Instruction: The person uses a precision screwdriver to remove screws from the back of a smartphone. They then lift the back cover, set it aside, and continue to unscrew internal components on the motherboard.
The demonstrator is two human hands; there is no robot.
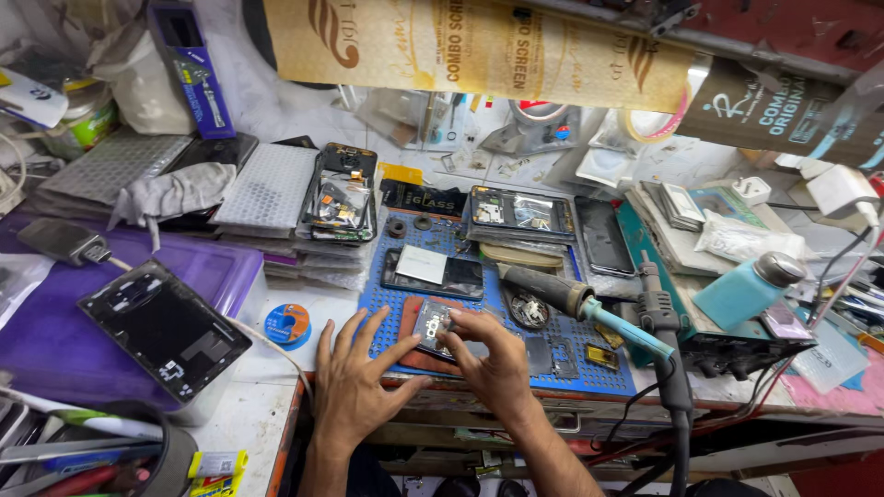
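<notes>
Right hand bent over a small glossy phone part, fingers clamped on its edges, on a brown leather-like pad upon the blue perforated mat. Left hand flat beside, fingers spread apart, tips pressing the pad. Near by: thick cylindrical soldering handle, round blue solder reel, flat black phone back on the cluttered worktop.

Tan screen package hangs at 12 o'clock; dark package at 2 o'clock. Blue box stands at 10 o'clock. Black phone screen lies centre.
</notes>
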